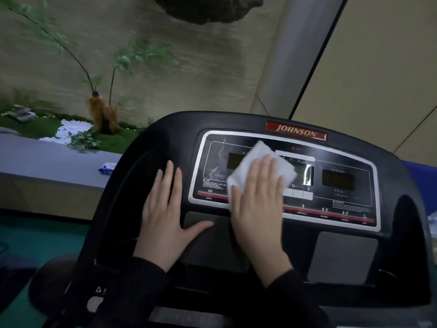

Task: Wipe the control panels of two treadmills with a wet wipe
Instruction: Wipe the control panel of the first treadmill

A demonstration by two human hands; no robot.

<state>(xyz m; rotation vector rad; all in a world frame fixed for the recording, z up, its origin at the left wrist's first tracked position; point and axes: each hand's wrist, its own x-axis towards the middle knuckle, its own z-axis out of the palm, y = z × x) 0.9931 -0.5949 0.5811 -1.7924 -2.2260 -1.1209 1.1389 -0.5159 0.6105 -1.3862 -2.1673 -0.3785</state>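
Observation:
A black treadmill console fills the view, its control panel (340, 181) framed in silver with a red brand badge above. My right hand (257, 200) lies flat on a white wet wipe (257, 155), pressing it against the left-middle of the panel over the displays. Wet streaks show on the panel left of the wipe. My left hand (165, 209) rests flat with fingers spread on the console's black housing, left of the panel, holding nothing. Both arms wear dark sleeves.
A pack of wet wipes (108, 167) lies on a grey ledge (47, 159) to the left, in front of an indoor garden with plants and white pebbles. Two grey pads (343, 256) sit below the panel. A green floor lies below left.

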